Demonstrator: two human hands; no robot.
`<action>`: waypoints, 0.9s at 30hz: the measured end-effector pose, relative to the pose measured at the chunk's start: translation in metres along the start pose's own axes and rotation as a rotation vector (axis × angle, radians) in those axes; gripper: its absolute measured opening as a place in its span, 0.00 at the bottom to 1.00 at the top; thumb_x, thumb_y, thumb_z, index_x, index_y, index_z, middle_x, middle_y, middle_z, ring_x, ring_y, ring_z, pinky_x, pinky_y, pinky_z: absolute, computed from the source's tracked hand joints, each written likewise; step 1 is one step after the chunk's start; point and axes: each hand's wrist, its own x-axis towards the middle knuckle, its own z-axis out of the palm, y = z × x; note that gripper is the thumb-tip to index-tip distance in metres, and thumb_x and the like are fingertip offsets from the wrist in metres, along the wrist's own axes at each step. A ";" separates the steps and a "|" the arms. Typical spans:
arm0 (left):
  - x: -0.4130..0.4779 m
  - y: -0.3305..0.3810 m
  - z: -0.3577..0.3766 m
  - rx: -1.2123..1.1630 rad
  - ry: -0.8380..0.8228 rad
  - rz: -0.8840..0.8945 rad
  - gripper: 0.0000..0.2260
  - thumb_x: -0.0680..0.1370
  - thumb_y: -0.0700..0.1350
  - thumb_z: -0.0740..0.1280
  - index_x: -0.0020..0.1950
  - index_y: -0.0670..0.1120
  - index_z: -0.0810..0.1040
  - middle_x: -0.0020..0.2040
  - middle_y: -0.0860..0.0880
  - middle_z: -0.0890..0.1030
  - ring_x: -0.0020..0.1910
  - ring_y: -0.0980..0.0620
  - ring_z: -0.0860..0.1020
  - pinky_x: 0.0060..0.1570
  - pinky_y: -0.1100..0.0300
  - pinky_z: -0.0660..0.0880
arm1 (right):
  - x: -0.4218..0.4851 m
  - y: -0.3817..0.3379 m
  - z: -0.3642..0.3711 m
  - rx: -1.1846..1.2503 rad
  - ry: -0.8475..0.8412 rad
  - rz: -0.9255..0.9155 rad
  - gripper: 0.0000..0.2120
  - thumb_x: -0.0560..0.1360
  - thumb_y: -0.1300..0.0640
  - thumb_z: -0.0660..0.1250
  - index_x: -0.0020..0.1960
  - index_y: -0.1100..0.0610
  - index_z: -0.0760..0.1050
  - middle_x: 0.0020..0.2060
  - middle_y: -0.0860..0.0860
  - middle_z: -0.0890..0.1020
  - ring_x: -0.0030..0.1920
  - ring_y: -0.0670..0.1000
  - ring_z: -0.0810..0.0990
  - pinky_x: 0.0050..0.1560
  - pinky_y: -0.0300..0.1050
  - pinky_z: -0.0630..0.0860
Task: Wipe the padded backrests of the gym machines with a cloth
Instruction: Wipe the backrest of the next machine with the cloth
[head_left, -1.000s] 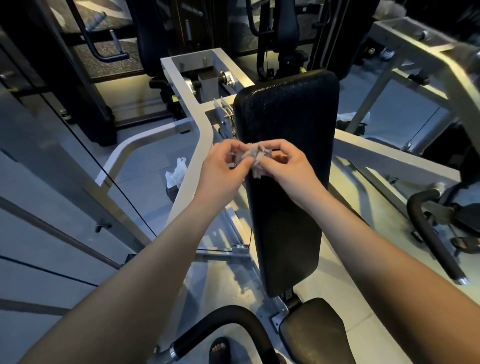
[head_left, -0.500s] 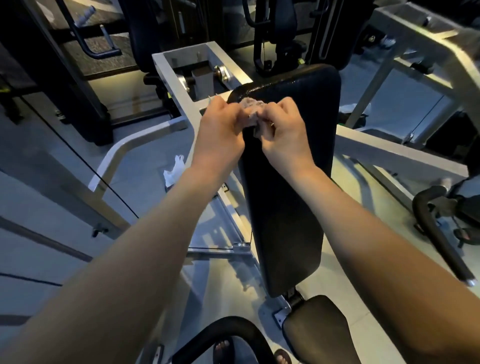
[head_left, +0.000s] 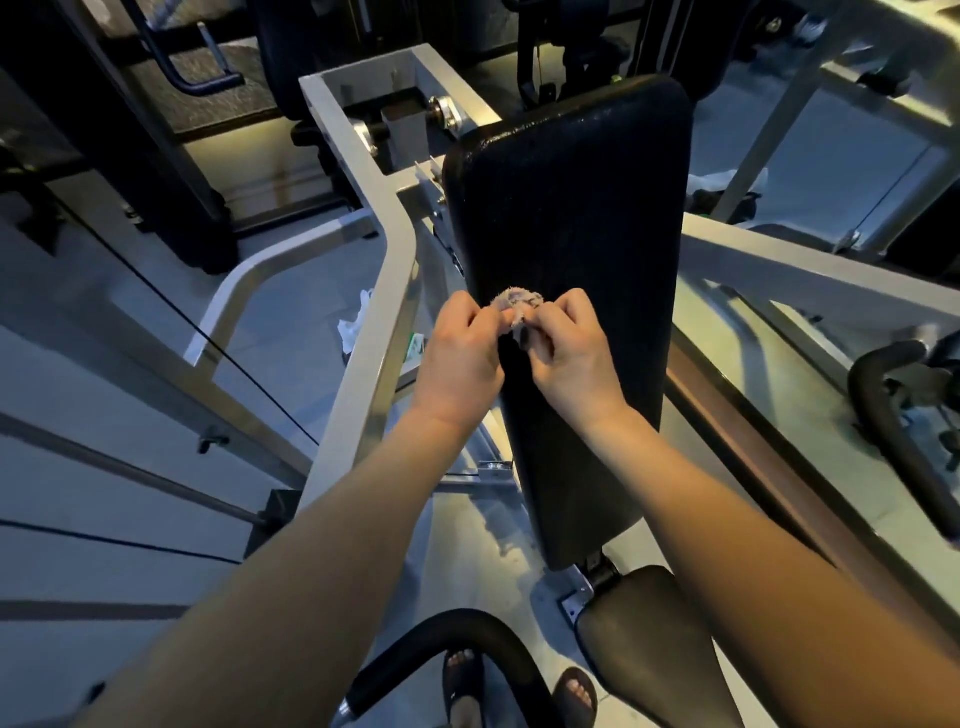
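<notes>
Fingers (head_left: 467, 314) of our left hand (head_left: 460, 364) and right hand (head_left: 574, 364) pinch the cloth (head_left: 518, 302) over the backrest (head_left: 571, 197), bunching it, we judge, for wiping.

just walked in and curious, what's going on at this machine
A person stands at a gym machine, pinching a small bunched cloth between the left hand and right hand. They hold it in front of the middle of the black padded backrest, above the seat pad. Whether the cloth is pressed on the padding cannot be told.
</notes>
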 end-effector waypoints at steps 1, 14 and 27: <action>-0.005 0.001 0.004 0.004 -0.016 -0.008 0.09 0.73 0.27 0.70 0.50 0.36 0.80 0.43 0.41 0.72 0.38 0.45 0.71 0.36 0.55 0.71 | -0.006 0.002 0.002 -0.001 -0.007 0.018 0.04 0.77 0.68 0.68 0.50 0.62 0.78 0.44 0.56 0.70 0.39 0.51 0.70 0.39 0.47 0.73; -0.023 0.036 -0.018 -0.263 -0.190 -0.188 0.11 0.79 0.35 0.66 0.60 0.46 0.77 0.53 0.53 0.74 0.50 0.59 0.73 0.50 0.74 0.69 | -0.040 0.002 -0.022 0.089 -0.134 0.213 0.13 0.76 0.61 0.70 0.57 0.55 0.70 0.56 0.50 0.69 0.48 0.49 0.76 0.49 0.51 0.79; 0.018 0.036 -0.042 -0.406 0.060 -0.303 0.20 0.79 0.41 0.69 0.69 0.50 0.69 0.65 0.51 0.67 0.61 0.57 0.72 0.64 0.54 0.75 | 0.007 0.013 -0.047 0.220 0.226 0.311 0.17 0.76 0.64 0.66 0.63 0.54 0.77 0.55 0.54 0.78 0.53 0.50 0.78 0.52 0.36 0.70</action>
